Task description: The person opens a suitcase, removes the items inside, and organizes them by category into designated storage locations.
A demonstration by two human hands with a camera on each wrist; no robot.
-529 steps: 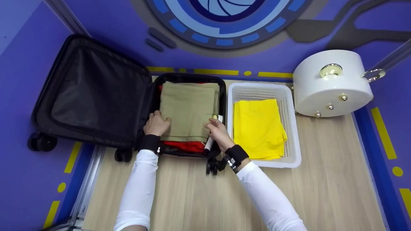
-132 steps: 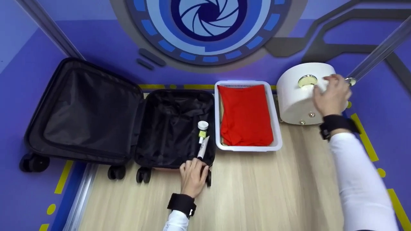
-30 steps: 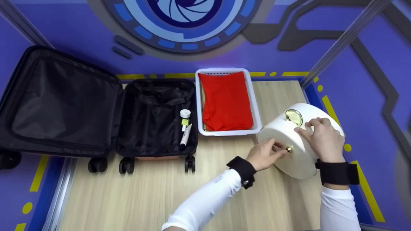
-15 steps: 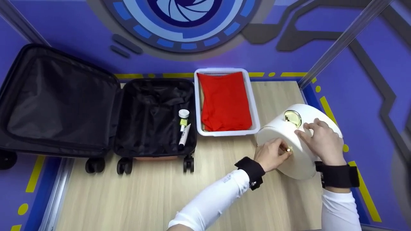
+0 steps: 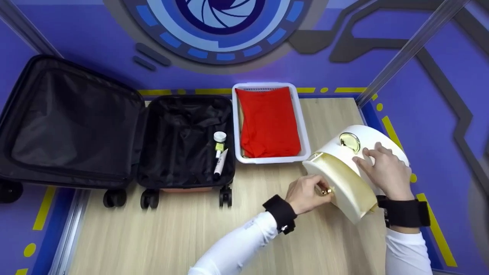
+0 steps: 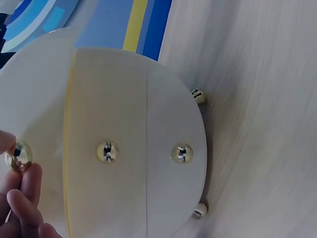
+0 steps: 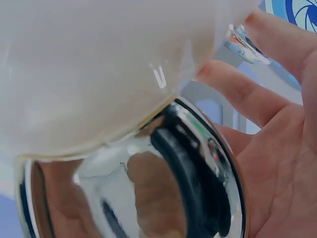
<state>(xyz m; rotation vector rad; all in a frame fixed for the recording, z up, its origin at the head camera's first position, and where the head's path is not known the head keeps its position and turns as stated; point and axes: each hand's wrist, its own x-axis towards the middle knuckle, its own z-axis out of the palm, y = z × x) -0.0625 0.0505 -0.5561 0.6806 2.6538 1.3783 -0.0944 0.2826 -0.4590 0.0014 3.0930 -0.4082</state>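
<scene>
The white rounded drawer box (image 5: 378,134), fitted with gold-coloured metal knobs, stands at the right of the floor. My left hand (image 5: 307,194) pinches the knob (image 6: 19,156) of its top drawer (image 5: 345,173), which is partly pulled out and shows a cream side. Two more knobs sit on the lower drawer fronts in the left wrist view. On the box's top lies my right hand (image 5: 386,170), its fingers spread over the white surface beside a round gold fitting (image 5: 349,142). A shiny metal piece (image 7: 143,193) fills the lower right wrist view near the palm.
An open black suitcase (image 5: 179,152) lies at left, holding a white tube (image 5: 221,162) and a small white-capped jar (image 5: 219,136). Between suitcase and box is a white basket (image 5: 304,133) with folded red cloth (image 5: 269,122). Purple walls stand behind and at the sides.
The box came forward from the back right corner and was turned. Over the last half second my left hand drew the top drawer out toward the lower left. Earlier, folded cloths filled the suitcase.
</scene>
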